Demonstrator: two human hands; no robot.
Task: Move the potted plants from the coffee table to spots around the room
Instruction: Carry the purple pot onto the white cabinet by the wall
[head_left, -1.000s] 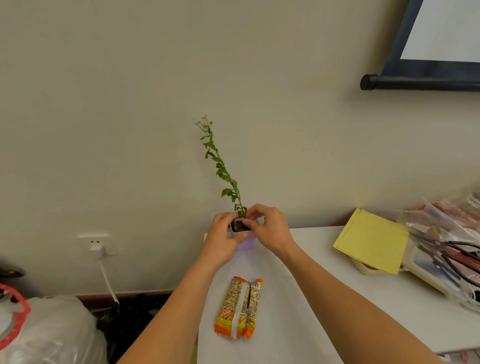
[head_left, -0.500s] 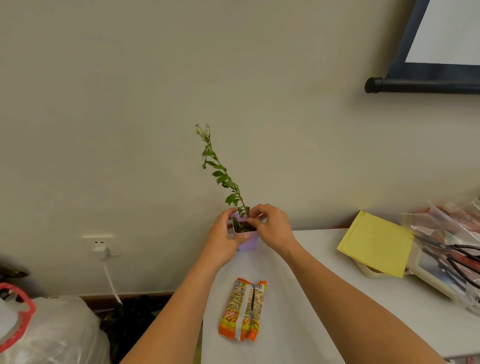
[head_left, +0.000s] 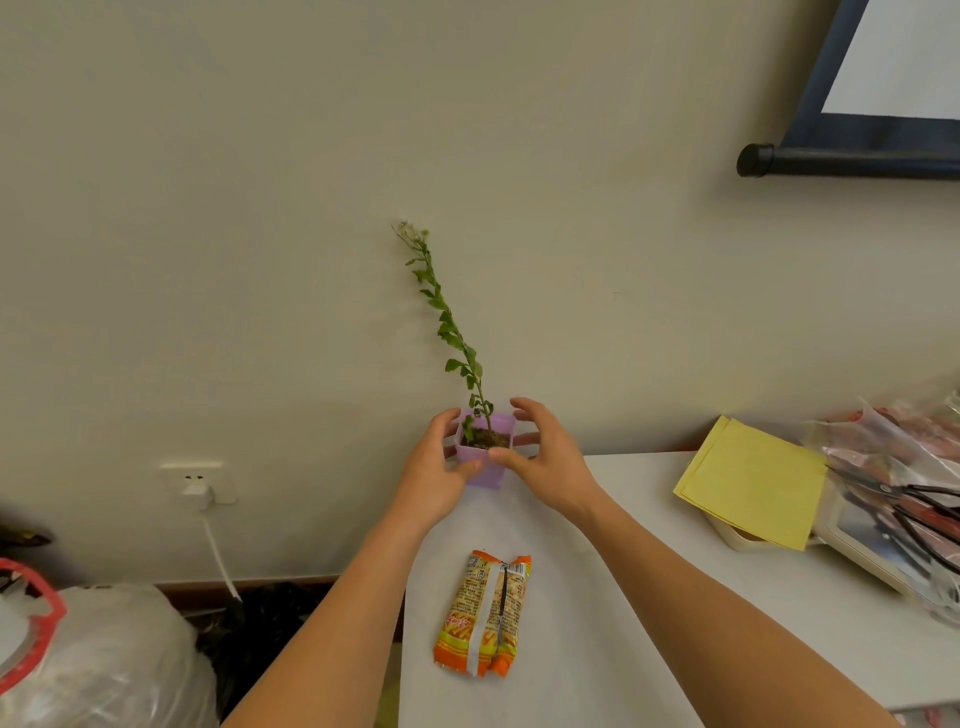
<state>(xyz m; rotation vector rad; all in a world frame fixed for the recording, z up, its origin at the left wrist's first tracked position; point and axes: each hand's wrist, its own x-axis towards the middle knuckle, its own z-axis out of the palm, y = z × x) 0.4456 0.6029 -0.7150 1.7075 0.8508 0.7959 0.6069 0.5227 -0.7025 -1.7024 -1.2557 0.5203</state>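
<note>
The pot is sitting at the table's far left corner, right by the wall, with its lanky stem leaning left. The left hand is cupping the pot's left side, fingers curled against it. The right hand is spreading, thumb touching the near rim, fingers apart from the pot. It looks like the placing step is wrapping up, so the next move is probably just letting go gently so that top-heavy stem isn't tipping. The left edge is super close, so nudging it inward seems smart. There's a snack pack lying nearer the person, and yellow paper well off to the right, leaving plenty of room for pulling back.
</note>
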